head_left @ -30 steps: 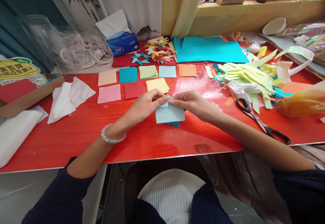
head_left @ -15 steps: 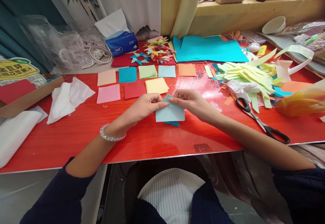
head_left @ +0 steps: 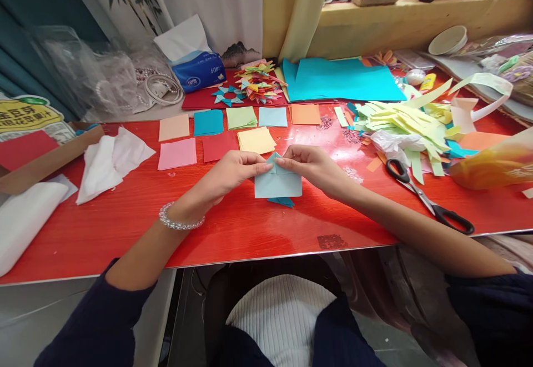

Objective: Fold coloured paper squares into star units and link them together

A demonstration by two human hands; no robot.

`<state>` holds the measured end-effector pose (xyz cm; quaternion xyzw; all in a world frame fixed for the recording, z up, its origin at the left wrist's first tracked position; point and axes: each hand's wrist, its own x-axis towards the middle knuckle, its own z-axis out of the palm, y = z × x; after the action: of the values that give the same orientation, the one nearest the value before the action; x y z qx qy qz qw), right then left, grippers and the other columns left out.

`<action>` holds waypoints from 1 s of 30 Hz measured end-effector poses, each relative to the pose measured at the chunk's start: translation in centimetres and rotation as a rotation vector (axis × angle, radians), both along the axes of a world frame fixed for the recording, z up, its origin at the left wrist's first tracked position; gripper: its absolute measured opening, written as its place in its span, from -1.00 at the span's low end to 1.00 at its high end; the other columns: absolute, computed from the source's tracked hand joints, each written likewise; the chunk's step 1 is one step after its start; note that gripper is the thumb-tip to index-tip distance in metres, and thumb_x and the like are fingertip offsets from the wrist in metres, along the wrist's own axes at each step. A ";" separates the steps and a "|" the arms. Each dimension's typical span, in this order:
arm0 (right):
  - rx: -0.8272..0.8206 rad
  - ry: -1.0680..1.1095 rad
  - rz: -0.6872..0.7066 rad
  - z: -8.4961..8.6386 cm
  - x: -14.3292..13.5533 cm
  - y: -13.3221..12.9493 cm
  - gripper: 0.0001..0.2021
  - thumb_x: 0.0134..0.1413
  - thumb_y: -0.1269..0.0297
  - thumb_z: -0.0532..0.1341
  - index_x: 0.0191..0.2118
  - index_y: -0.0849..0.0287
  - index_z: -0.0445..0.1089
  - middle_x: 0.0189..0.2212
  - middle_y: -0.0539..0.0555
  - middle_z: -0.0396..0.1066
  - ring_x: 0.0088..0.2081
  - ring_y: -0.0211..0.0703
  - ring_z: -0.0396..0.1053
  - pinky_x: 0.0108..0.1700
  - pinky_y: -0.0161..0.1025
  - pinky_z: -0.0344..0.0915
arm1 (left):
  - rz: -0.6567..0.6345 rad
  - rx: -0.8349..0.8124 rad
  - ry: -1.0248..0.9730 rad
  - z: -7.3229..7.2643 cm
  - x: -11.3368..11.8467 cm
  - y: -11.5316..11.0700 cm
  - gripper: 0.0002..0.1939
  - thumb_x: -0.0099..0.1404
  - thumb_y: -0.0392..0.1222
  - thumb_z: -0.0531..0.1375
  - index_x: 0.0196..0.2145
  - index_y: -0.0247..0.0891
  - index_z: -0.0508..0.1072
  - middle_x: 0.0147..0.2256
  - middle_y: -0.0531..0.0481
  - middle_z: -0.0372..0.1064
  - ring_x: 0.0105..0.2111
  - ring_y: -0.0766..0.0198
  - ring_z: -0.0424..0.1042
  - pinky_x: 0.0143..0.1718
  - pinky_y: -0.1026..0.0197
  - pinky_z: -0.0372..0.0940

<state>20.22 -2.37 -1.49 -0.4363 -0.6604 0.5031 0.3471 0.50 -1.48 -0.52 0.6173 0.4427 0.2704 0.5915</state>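
Between my two hands is a light blue sheet of paper (head_left: 278, 187), its top folded down to a point. My left hand (head_left: 242, 170) pinches the upper left of the fold, thumb in front. On the other side, my right hand (head_left: 308, 166) grips the upper right edge, its thumb close to the centre. Just below the sheet a folded teal paper piece (head_left: 282, 202) lies on the red table (head_left: 250, 234), partly covered. Beyond my hands sit stacks of square paper, among them a yellow stack (head_left: 256, 140) and a red stack (head_left: 219, 146).
Scissors (head_left: 427, 197) lie to the right, near a heap of green paper strips (head_left: 400, 128). Folded paper stars (head_left: 260, 83) and large blue sheets (head_left: 341, 81) are at the back. A tissue pack (head_left: 200, 70) stands back left, crumpled tissues (head_left: 110, 161) at left.
My left thumb has shifted slightly right along the fold. The paper's right flap now lies more evenly, with a crease showing at the centre. The view has moved a little.
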 end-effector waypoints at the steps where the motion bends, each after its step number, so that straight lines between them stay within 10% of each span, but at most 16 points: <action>1: -0.005 0.001 0.004 0.0 0.0 0.0 -0.64 0.11 0.05 0.22 -0.50 0.23 0.21 -0.57 -0.05 0.12 -0.50 -0.37 0.04 -0.51 -0.34 -0.08 | 0.009 0.003 0.005 0.0 0.0 0.0 -0.69 0.09 0.02 0.30 -0.43 -0.33 0.48 -0.43 0.01 0.40 -0.39 0.34 0.34 -0.29 0.25 0.25; 30: -0.058 -0.007 0.033 0.0 0.0 0.2 -0.69 0.07 0.05 0.25 -0.42 0.24 0.33 -0.55 -0.03 0.21 -0.51 -0.36 0.09 -0.52 -0.33 -0.05 | 0.005 0.001 0.008 -0.2 0.5 -0.5 -0.66 0.10 0.03 0.30 -0.51 -0.31 0.34 -0.51 0.09 0.25 -0.48 0.41 0.22 -0.41 0.29 0.12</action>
<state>20.23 -2.17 -1.44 -0.4369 -0.6540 0.5260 0.3235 0.96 -2.02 -0.70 0.6176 0.4464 0.2695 0.5888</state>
